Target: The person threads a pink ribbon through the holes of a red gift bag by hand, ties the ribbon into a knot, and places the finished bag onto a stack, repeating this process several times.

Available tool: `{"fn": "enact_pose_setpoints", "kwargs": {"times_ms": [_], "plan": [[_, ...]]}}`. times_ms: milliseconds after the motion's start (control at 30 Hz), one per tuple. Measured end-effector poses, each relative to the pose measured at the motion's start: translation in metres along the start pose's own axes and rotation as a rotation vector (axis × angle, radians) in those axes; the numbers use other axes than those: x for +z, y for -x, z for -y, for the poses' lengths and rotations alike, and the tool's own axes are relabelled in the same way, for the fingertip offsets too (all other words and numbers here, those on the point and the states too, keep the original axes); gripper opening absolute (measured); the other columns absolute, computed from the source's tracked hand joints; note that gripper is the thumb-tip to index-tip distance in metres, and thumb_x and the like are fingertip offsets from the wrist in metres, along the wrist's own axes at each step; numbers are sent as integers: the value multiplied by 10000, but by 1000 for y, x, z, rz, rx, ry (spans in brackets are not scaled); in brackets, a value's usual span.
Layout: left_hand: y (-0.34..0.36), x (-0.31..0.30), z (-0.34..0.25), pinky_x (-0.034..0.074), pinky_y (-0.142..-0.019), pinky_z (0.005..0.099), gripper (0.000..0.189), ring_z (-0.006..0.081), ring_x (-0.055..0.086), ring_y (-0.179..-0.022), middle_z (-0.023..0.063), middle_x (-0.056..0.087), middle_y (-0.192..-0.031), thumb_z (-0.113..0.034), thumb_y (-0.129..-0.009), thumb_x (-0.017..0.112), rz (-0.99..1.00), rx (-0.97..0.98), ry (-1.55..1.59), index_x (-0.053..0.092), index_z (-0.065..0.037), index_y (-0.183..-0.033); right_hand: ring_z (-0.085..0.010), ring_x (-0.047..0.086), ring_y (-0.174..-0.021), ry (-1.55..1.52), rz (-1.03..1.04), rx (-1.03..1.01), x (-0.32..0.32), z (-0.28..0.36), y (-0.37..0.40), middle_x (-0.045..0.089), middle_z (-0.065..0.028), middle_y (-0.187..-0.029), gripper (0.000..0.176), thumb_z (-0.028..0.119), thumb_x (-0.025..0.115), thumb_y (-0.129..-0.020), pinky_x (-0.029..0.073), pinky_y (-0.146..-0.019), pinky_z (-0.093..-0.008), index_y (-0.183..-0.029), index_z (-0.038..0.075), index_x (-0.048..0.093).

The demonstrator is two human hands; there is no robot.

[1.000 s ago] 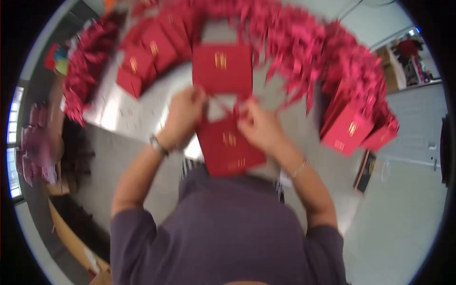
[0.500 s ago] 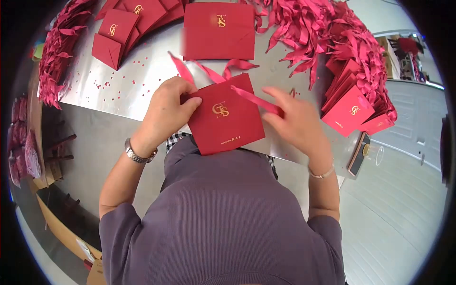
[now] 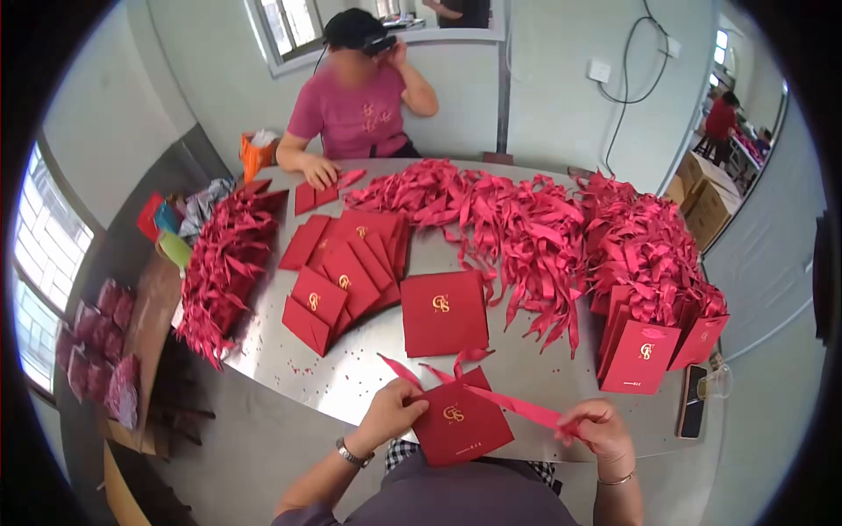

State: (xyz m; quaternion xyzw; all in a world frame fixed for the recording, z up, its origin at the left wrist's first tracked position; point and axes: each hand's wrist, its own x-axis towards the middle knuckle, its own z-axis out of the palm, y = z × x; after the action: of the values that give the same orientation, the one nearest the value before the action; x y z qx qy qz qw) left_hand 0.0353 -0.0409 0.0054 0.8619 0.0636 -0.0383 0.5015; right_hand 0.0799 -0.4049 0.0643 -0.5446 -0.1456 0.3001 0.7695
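Note:
My left hand (image 3: 388, 415) grips the upper left edge of a red paper gift bag (image 3: 469, 431), thumb on its front face. Gold lettering marks the bag, which tilts slightly near the table's front edge. From its top, a pink-red ribbon (image 3: 519, 407) stretches to the right. Its end is pinched in my right hand (image 3: 602, 433), away from the bag. More ribbon ends (image 3: 402, 370) stick up behind the bag's top edge. Just beyond lies a neat stack of flat red bags (image 3: 445, 326).
Fanned red bags (image 3: 326, 302) lie left of the stack. Ribbon heaps (image 3: 517, 228) cover the table's far and right sides. Ribboned bags (image 3: 638, 358) stand at right, by a phone (image 3: 692, 401). Across the table sits a person (image 3: 355, 114), one hand on a red bag.
The view has tilted up, bringing the person across the table into sight. My right hand has moved right, away from the bag, drawing the ribbon out longer. My left hand keeps its hold.

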Motion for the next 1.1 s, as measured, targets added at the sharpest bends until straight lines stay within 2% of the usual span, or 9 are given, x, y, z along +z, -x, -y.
{"fn": "enact_pose_setpoints", "kwargs": {"times_ms": [100, 267, 400, 467, 533, 600, 667, 800, 1100], "plan": [[1, -1, -4, 501, -695, 320, 171, 212, 623, -762, 110, 613, -833, -151, -803, 700, -1, -9, -32, 644, 4, -846, -204, 656, -746, -156, 55, -131, -2, -13, 1, 695, -173, -899, 294, 201, 652, -904, 523, -667, -292, -1072, -40, 665], [0, 3, -12, 502, -691, 311, 178, 197, 624, -755, 97, 616, -827, -159, -801, 712, -9, -23, -74, 655, -2, -863, -228, 657, -779, -311, -145, -256, 14, -11, 0, 694, -184, -930, 228, 17, 572, -885, 524, -678, -306, -1089, -48, 650], [0, 9, -23, 504, -729, 320, 182, 189, 619, -786, 94, 619, -836, -162, -829, 711, -40, -61, 24, 661, -8, -914, -190, 599, -742, -516, -181, -412, -1, -39, -19, 665, -111, -880, 157, -64, 554, -828, 470, -682, -273, -941, -41, 659], [1, 9, -27, 496, -749, 284, 132, 121, 592, -832, 32, 617, -885, -119, -838, 711, -19, -68, -47, 667, -7, -891, -178, 565, -692, -339, -385, -413, 6, -34, -26, 638, -87, -825, 86, -48, 566, -842, 446, -665, -258, -872, -37, 645], [2, 15, -27, 501, -743, 309, 204, 181, 615, -809, 95, 626, -882, -175, -822, 717, -15, -22, -92, 671, -5, -924, -158, 578, -729, 408, -453, -511, 2, -29, -28, 648, -80, -841, 83, -16, 559, -877, 449, -683, -247, -853, -36, 636], [-3, 17, -25, 499, -735, 305, 210, 180, 610, -803, 94, 625, -880, -187, -819, 717, -14, -31, -107, 673, -6, -916, -131, 583, -727, 477, -440, -587, 2, -28, -35, 656, -67, -835, 99, 7, 543, -908, 471, -688, -249, -865, -39, 620], [-5, 20, -28, 496, -731, 305, 211, 181, 605, -796, 91, 622, -873, -188, -823, 709, -18, -75, -78, 669, -1, -912, -139, 592, -746, 199, -271, -313, 2, -35, -38, 635, -67, -863, 115, 8, 475, -947, 500, -727, -267, -947, -13, 588], [-11, 24, -48, 495, -732, 311, 185, 190, 603, -796, 91, 616, -883, -168, -833, 687, -5, -11, -141, 663, 0, -909, -118, 607, -733, 58, -226, -178, 12, -39, -53, 664, -67, -821, 132, 56, 521, -954, 502, -672, -249, -992, -34, 610], [-16, 26, -34, 502, -745, 328, 189, 224, 619, -825, 110, 613, -892, -169, -833, 680, 20, -49, -82, 654, -3, -920, -102, 603, -701, 314, -235, -206, 40, -48, -67, 654, -55, -762, 130, 114, 622, -910, 482, -626, -265, -954, -6, 643]]}}
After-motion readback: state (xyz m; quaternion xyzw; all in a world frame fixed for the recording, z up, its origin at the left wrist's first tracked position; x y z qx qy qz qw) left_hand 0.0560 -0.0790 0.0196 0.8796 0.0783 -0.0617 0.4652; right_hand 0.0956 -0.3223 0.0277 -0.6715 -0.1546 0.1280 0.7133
